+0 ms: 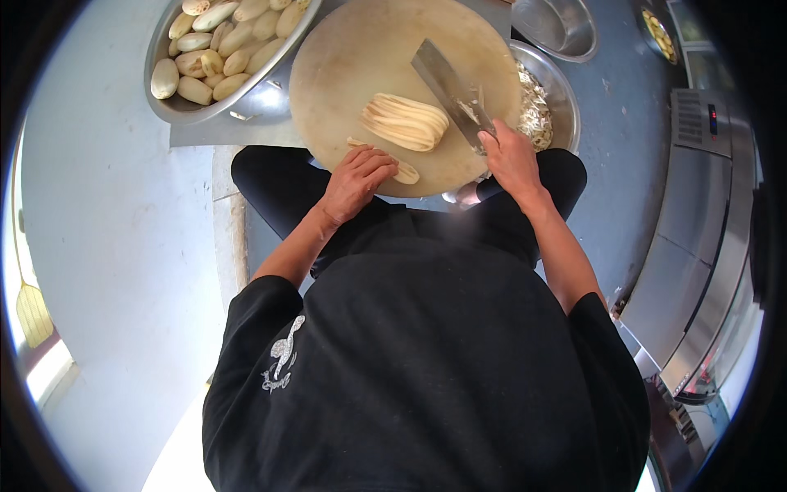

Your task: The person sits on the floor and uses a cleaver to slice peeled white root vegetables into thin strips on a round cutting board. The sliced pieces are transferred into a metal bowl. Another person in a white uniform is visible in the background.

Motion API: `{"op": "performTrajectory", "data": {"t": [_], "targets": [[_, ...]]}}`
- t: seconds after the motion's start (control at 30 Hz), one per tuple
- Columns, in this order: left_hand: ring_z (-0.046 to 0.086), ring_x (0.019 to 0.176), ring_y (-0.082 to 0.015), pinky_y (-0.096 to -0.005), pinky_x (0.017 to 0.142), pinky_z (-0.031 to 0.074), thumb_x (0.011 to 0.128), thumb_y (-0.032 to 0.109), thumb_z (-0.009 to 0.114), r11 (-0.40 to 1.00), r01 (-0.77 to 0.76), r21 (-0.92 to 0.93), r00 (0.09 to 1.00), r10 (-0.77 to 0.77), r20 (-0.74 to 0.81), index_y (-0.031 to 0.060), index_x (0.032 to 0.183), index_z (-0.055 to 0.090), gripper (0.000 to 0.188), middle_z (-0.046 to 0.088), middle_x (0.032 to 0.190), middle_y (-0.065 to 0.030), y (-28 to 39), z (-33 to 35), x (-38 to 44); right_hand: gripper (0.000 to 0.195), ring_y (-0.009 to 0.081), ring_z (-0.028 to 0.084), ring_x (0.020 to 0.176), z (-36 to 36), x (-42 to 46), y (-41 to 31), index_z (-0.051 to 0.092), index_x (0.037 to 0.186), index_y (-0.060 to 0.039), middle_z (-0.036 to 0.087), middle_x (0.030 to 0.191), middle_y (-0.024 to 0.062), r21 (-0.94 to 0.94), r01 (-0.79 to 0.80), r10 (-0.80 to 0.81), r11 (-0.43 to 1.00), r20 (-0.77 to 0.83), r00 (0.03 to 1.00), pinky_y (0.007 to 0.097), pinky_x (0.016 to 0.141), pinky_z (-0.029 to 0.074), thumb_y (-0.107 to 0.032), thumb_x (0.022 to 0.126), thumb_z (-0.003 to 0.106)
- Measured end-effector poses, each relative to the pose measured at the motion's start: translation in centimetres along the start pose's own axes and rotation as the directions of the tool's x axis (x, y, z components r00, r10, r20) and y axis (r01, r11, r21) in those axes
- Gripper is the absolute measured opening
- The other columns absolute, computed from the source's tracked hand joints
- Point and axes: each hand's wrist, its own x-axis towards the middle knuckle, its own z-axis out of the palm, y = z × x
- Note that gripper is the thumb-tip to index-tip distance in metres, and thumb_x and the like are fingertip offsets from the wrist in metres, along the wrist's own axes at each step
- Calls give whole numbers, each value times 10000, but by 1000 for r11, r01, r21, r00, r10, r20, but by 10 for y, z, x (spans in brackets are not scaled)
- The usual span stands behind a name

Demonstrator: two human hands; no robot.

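Observation:
A round cutting board [344, 67] lies before me, with a stack of long lotus root slices [406, 122] near its middle. My right hand [511, 157] is closed around the handle of a cleaver [452, 92], whose wide blade rests on or just over the board, right of the stack, with pale scraps on it. At the board's near left edge my left hand [363, 178] lies with bent fingers over a few loose lotus root slices [406, 173]. Whether its fingers grip them is hidden.
A metal basin [161, 111] of peeled lotus root pieces [237, 61] stands at the upper left. Right of the board, a steel bowl [569, 104] holds shredded pieces [535, 111]; another steel basin [556, 27] is beyond it. A stainless steel appliance [688, 227] stands at the far right.

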Motion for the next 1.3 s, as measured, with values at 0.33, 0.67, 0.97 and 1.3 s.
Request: {"op": "performTrajectory", "data": {"t": [0.33, 0.67, 0.97, 1.3], "targets": [[575, 1148, -271, -461, 1133, 343, 836, 128, 736, 995, -12, 97, 994, 22, -103, 163, 1124, 705, 291, 657, 1057, -44, -2, -9, 62, 211, 488, 616, 788, -28, -15, -30, 560, 914, 9, 648, 819, 252, 78, -20, 19, 997, 20, 1000, 537, 671, 470, -181, 957, 642], [637, 965, -295, -384, 822, 535, 750, 45, 784, 975, 211, -65, 899, -220, -378, 93, 1101, 665, 374, 639, 1092, -74, 16, 38, 20, 221, 399, 564, 662, -36, -31, -36, 538, 901, 41, 594, 746, 228, 160, 89, -107, 983, 106, 989, 422, 624, 455, -139, 969, 648], [602, 999, -316, -391, 839, 524, 759, 42, 784, 963, 256, -82, 895, -268, -357, 79, 1073, 652, 343, 623, 1071, -85, 7, 41, 13, 222, 463, 612, 717, -37, -13, -29, 534, 874, 24, 618, 744, 248, 178, 47, -102, 983, 314, 944, 491, 620, 462, -156, 959, 632], [594, 1010, -349, -420, 869, 511, 784, 18, 788, 962, 238, -134, 900, -270, -342, 76, 1081, 660, 329, 623, 1099, -112, 3, 44, 13, 295, 441, 647, 727, -40, 26, -6, 599, 933, 72, 650, 776, 273, 211, -36, -71, 977, 478, 876, 424, 653, 498, -206, 917, 698]]}}
